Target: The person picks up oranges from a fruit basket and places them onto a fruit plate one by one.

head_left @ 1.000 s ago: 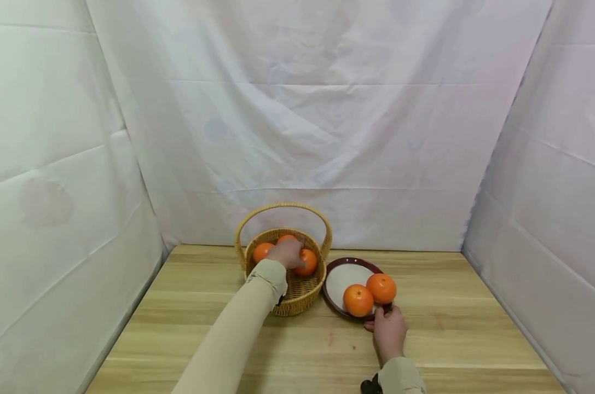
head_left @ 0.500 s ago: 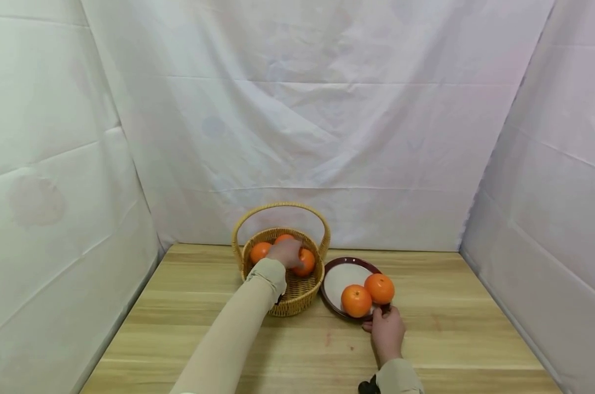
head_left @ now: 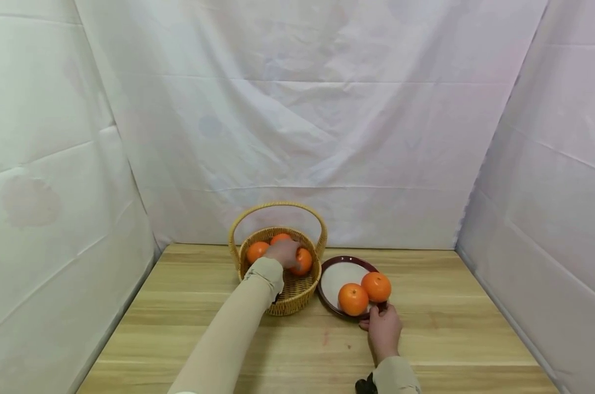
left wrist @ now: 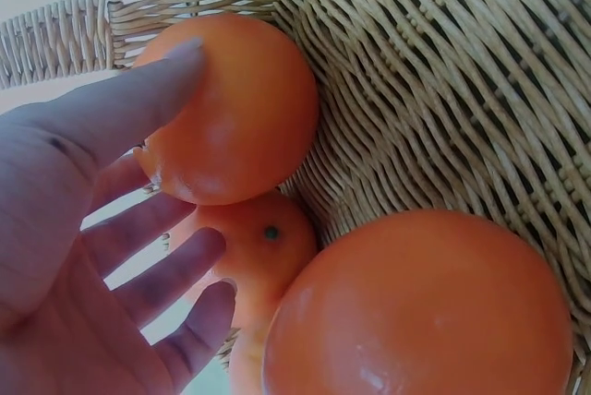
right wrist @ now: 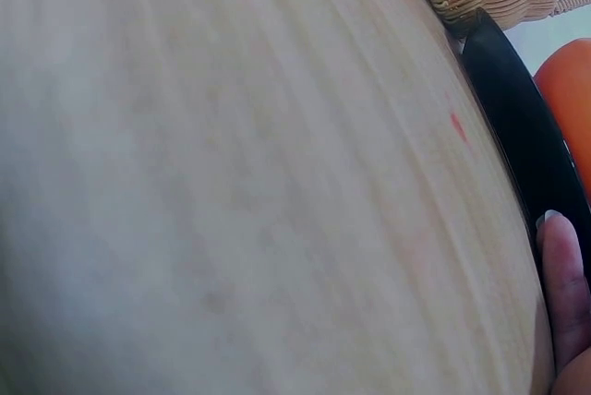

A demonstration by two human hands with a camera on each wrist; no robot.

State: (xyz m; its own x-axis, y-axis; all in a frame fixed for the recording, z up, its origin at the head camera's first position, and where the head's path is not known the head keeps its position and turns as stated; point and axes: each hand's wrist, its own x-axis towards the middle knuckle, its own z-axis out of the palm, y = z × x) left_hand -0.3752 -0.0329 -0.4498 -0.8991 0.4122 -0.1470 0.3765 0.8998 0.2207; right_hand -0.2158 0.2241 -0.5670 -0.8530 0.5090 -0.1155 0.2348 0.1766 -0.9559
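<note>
My left hand (head_left: 283, 253) reaches into a wicker basket (head_left: 291, 306) with a tall arched handle. Its thumb lies on an orange (left wrist: 245, 109) while the fingers curve round the far side. Two other oranges show in the head view, one at the basket's left (head_left: 256, 251) and one at the back (head_left: 280, 238), partly hidden by the hand. To the right, a white plate (head_left: 338, 279) with a dark red rim bears a front orange (head_left: 353, 299) and a rear orange (head_left: 376, 287). My right hand (head_left: 385, 331) pinches the plate's near rim, a finger (right wrist: 565, 270) against its outer side.
The plate stands close beside the basket on a wood-grain table (head_left: 455, 328). White cloth hangs behind the table (head_left: 297, 131) and along both sides. The basket's handle (head_left: 277, 204) arches over its opening, behind my left hand.
The whole head view has shifted slightly to the left. Both hands keep their places, the left at the orange in the basket and the right at the plate's rim.
</note>
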